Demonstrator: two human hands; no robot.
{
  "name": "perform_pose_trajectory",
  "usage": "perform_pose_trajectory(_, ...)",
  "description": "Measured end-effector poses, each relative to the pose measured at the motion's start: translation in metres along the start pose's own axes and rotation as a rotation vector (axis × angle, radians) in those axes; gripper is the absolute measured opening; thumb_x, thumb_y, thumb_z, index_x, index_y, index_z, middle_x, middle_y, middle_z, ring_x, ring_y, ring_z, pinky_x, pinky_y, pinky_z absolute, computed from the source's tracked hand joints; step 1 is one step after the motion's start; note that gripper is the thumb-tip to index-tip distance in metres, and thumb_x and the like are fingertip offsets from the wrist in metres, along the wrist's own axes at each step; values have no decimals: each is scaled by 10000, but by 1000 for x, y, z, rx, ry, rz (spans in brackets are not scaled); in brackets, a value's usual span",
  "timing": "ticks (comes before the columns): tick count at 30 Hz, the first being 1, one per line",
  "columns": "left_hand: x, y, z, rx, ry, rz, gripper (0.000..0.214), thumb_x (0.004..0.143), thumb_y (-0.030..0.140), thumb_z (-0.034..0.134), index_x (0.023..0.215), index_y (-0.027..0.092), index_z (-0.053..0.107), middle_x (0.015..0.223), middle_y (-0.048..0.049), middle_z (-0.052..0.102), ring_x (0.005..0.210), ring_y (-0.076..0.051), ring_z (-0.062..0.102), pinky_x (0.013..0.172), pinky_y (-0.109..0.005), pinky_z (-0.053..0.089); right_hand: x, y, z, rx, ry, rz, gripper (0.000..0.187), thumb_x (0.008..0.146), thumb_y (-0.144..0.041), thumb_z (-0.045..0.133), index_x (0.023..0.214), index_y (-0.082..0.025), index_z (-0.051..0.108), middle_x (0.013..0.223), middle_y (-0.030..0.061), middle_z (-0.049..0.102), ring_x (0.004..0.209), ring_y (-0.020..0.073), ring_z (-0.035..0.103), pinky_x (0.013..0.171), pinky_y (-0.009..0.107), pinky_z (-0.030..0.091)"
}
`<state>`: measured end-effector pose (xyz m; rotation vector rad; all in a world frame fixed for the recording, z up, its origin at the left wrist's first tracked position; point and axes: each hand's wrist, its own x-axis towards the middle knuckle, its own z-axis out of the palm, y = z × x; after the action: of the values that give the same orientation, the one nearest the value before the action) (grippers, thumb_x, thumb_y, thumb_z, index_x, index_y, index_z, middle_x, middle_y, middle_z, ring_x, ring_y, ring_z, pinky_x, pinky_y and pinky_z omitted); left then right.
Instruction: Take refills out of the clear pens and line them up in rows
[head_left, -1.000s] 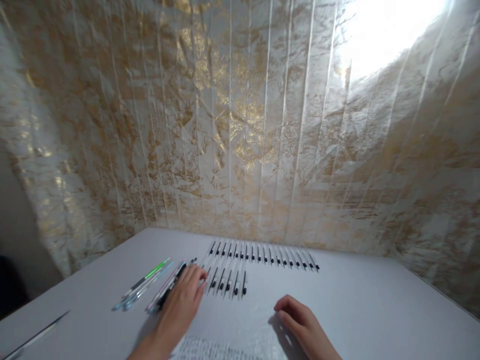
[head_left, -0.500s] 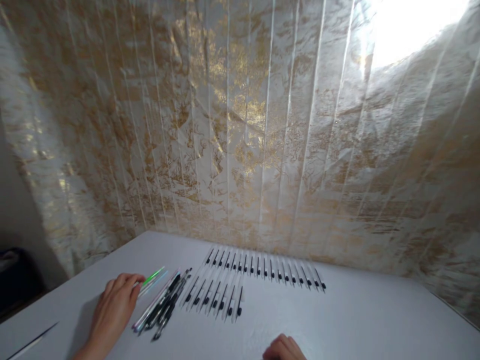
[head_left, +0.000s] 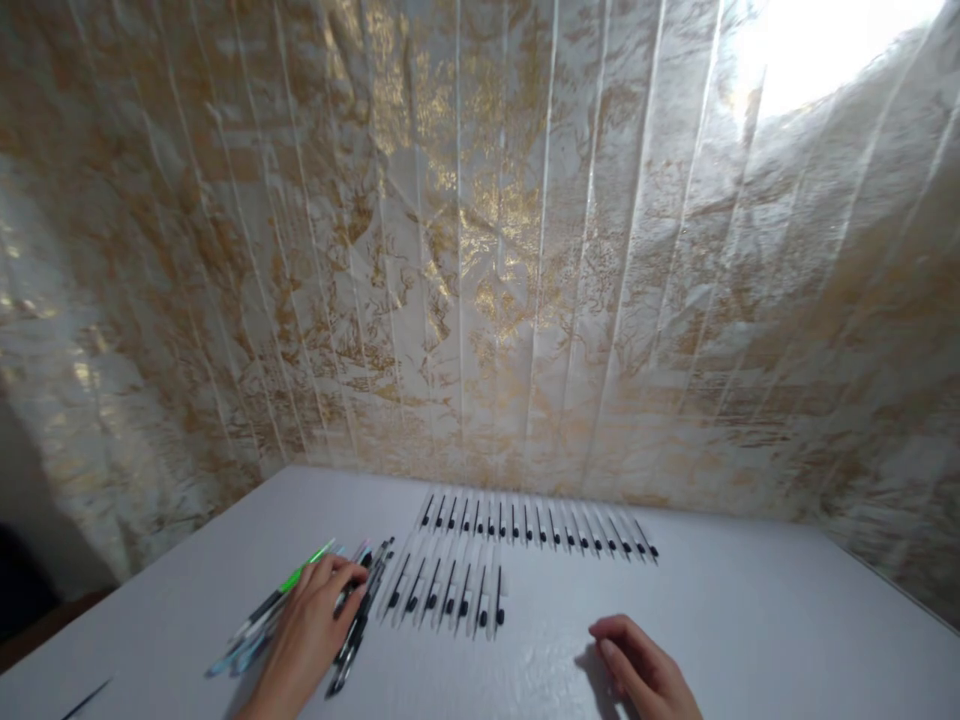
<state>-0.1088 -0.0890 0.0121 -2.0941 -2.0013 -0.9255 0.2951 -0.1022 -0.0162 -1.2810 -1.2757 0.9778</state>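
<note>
My left hand [head_left: 313, 612] is on the pile of pens at the left of the table. Its thumb and fingers close around a dark pen [head_left: 346, 592] in that pile, and the palm hides part of it. Black-and-clear pens [head_left: 352, 640] lie along its right side, and a bright green pen [head_left: 300, 568] shows on its left. Low over the table at the lower right, my right hand [head_left: 641, 665] holds nothing, its fingers loosely bent and the thumb apart from them.
A long back row of clear pens with black parts [head_left: 540, 525] spans the white table [head_left: 735, 610]. A shorter row of similar pens [head_left: 450, 595] lies in front of it. A thin dark stick [head_left: 88, 697] is at the lower left. Patterned curtain [head_left: 480, 250] hangs behind.
My left hand has moved right, from the green pen onto the dark pens. My right hand has come further into view, up and to the right. The view has shifted slightly.
</note>
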Motion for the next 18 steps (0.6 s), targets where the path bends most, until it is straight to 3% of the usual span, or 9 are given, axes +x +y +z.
perform_pose_trajectory(7,-6,3,-1,153,-62,-10,239,860,248,441,827,236,677,915,-69,650,903,-265,588,827,-416,475,11,-1,-16,64,-107,20,414,749,-587,648,831,-182,674,626,2,546,551,132,458,551,274,371)
perform_pose_trajectory(14,-12,8,-9,293,-108,-70,236,853,248,399,885,210,630,947,-81,661,954,-267,588,813,-370,471,9,-8,-13,120,-122,20,402,745,-571,664,814,-176,662,626,1,556,526,117,443,534,263,347)
perform_pose_trajectory(18,-13,21,-15,448,-153,-93,238,859,287,404,807,189,614,925,-104,639,931,-278,586,804,-374,465,8,-16,-12,130,-132,22,388,731,-560,680,799,-179,658,615,-11,542,519,111,442,532,256,348)
